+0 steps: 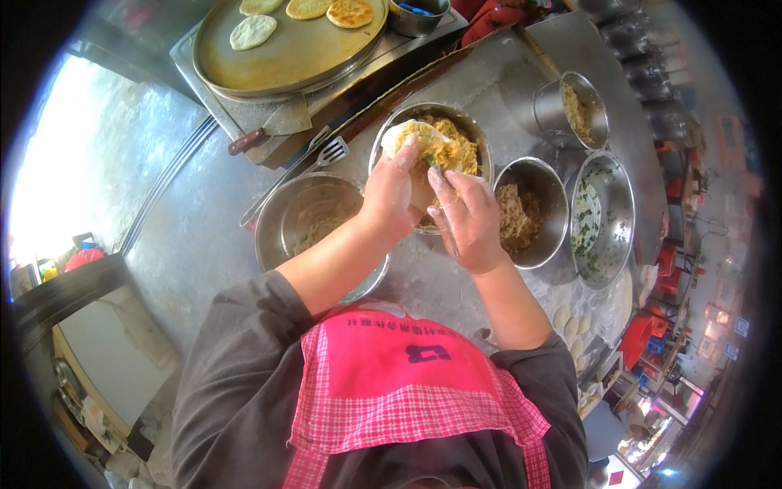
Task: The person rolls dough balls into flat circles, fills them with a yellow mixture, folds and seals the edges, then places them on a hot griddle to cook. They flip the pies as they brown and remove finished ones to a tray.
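My left hand (391, 195) cups a piece of white dough (397, 133) with yellowish shredded filling on it. Between the fingers of my right hand (473, 223) is a thin utensil (452, 239); its working end is hidden at the filling. Both hands are over the near side of a steel bowl (487, 143) that contains more yellow filling (465, 150). Flour whitens my fingertips. A wide steel bowl (269, 229) with pale, mashed filling stands by my left forearm, which covers part of it. Right of my right hand is a steel pot (559, 241) of brownish filling (516, 214).
A round griddle (275, 70) at upper left carries several flatbreads (253, 32). Near it lie a wood-handled blade (287, 119) and a slotted turner (333, 151). At right stand a steel pot (550, 110) and a basin (617, 226) with green bits. Small dough pieces (571, 326) lie below.
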Demonstrator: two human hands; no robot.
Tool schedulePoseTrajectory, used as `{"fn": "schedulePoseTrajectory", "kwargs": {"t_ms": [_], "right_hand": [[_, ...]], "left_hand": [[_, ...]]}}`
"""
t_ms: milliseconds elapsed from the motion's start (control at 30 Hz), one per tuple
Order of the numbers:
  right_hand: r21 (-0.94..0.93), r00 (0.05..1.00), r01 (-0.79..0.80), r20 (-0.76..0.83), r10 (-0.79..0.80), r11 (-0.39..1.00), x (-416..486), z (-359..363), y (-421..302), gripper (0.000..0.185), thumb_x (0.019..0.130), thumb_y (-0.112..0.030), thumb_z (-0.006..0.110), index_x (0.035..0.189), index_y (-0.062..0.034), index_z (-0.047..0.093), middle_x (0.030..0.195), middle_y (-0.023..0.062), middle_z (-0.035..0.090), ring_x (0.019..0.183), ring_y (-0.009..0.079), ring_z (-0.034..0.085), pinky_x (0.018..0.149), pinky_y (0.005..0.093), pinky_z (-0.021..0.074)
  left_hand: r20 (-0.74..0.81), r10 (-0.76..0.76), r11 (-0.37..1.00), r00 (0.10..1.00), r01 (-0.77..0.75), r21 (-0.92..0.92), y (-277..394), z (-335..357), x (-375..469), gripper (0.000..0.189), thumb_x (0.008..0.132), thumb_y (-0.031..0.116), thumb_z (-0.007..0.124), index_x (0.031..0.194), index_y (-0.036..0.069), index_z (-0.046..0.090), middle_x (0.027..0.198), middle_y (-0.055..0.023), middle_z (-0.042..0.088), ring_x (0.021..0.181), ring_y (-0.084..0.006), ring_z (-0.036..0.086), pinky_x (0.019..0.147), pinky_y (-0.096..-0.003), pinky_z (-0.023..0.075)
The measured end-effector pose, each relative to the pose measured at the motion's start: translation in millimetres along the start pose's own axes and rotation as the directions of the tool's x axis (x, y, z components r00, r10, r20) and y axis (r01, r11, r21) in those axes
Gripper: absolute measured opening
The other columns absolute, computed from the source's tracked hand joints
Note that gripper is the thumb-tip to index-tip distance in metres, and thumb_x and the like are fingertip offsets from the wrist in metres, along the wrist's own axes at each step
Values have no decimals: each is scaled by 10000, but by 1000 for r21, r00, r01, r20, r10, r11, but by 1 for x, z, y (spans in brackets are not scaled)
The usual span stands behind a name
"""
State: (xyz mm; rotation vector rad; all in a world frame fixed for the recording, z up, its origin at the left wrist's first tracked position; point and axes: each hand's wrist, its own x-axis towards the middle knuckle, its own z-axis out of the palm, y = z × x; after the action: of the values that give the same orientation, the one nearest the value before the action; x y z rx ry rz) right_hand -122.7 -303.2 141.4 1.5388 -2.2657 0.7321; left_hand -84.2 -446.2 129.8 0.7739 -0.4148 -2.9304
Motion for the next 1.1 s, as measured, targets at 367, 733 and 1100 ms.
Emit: {"fn": "schedulePoseTrajectory", "kwargs": {"t_ms": [367, 733, 1100], "right_hand": [[99, 994, -66, -82, 74, 993, 15, -5, -9, 392, 883, -64, 609, 1260, 40, 628, 1127, 188, 621, 944, 352, 619, 833, 434, 511], [343, 927, -197, -241, 288, 918, -2, -27, -4, 349, 1000, -146, 545, 1289, 38, 611, 1146, 171, 628, 947, 255, 640, 823, 362, 538], [47, 997, -72, -29, 73, 996, -22, -22, -14, 397, 859, -96, 669, 1246, -8, 664, 1127, 161, 642, 954, 326, 632, 842, 416, 523]], "left_hand": [[117, 71, 997, 991, -71, -8, -2, -6, 10, 300, 984, 70, 489, 1275, 15, 531, 1186, -140, 633, 1092, -284, 631, 942, -424, 527], [197, -9, 1000, 980, 13, -19, 2, -16, 17, 421, 929, 128, 571, 1335, 29, 522, 1264, -159, 633, 1176, -316, 620, 1050, -472, 478], [67, -123, 989, 990, 128, -72, -2, -4, 6, 526, 893, 198, 455, 1383, 13, 502, 1369, -197, 572, 1256, -365, 559, 1125, -507, 398]]}}
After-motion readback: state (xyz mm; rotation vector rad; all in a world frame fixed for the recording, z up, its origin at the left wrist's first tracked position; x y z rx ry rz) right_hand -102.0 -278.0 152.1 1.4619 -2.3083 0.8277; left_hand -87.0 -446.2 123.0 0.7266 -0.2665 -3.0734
